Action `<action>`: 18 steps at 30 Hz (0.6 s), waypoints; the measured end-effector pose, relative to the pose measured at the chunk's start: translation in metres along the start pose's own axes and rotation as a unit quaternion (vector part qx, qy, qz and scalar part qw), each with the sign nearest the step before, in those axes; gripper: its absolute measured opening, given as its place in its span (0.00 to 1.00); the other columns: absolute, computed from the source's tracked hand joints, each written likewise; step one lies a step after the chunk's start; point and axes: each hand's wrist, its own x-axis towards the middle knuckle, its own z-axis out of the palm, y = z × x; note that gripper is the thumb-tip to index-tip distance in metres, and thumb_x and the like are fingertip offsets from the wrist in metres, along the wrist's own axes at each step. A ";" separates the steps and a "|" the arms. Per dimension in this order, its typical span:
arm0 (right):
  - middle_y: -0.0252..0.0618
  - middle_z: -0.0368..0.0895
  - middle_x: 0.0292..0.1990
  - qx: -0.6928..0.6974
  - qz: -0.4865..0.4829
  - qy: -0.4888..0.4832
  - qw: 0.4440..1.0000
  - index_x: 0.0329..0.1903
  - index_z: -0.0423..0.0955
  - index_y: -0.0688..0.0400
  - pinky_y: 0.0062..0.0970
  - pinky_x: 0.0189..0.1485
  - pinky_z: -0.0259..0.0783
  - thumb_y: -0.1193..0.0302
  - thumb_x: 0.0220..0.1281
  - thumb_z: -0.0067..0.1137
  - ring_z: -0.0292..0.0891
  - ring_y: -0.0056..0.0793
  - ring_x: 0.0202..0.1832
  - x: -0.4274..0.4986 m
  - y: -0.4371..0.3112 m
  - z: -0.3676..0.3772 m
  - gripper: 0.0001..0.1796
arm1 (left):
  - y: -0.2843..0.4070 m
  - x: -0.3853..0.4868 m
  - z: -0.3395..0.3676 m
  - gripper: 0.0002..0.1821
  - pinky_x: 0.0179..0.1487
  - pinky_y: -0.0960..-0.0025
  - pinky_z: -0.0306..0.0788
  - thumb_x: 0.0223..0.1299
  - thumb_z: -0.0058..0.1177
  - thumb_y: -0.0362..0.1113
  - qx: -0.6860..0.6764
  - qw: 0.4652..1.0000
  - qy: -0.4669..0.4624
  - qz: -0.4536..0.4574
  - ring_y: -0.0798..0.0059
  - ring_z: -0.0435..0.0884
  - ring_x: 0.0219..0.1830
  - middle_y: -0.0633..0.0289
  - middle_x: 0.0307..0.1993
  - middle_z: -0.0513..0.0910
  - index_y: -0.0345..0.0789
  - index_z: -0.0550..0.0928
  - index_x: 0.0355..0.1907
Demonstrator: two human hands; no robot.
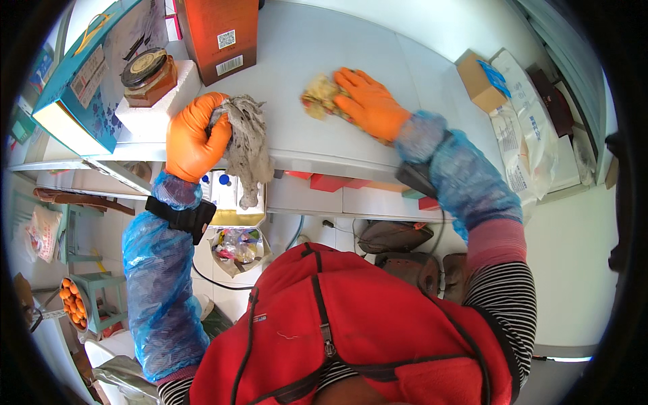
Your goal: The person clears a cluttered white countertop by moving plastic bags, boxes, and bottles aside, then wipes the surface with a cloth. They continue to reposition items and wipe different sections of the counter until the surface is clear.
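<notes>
An orange glove covers my left hand point(197, 136), which is closed around a grey, stained rag point(248, 142); the rag hangs over the front edge of a light grey shelf point(283, 61). My right hand point(372, 104), gloved in orange too, lies spread on a yellowish patterned cloth point(320, 96) against the shelf surface. Part of that cloth is hidden under the palm. Blue plastic sleeve covers and black wrist straps are on both forearms. Just left of my left hand, a glass jar with a dark lid point(148, 76) stands on a white foam block point(190, 81).
An orange-red box point(217, 40) and a blue gift box point(76, 111) stand at the shelf's left. Toward its right end are a small cardboard box point(478, 83) and white plastic bags point(531, 136). A lower shelf point(304, 200) holds red boxes.
</notes>
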 end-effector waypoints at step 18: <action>0.52 0.58 0.76 0.166 0.043 -0.010 0.985 0.76 0.58 0.61 0.41 0.78 0.51 0.57 0.71 0.53 0.52 0.51 0.77 -0.121 0.019 -0.027 0.37 | 0.001 0.000 0.000 0.12 0.43 0.66 0.77 0.60 0.56 0.27 0.055 0.998 -0.017 0.001 0.61 0.85 0.35 0.52 0.35 0.85 0.32 0.83 0.47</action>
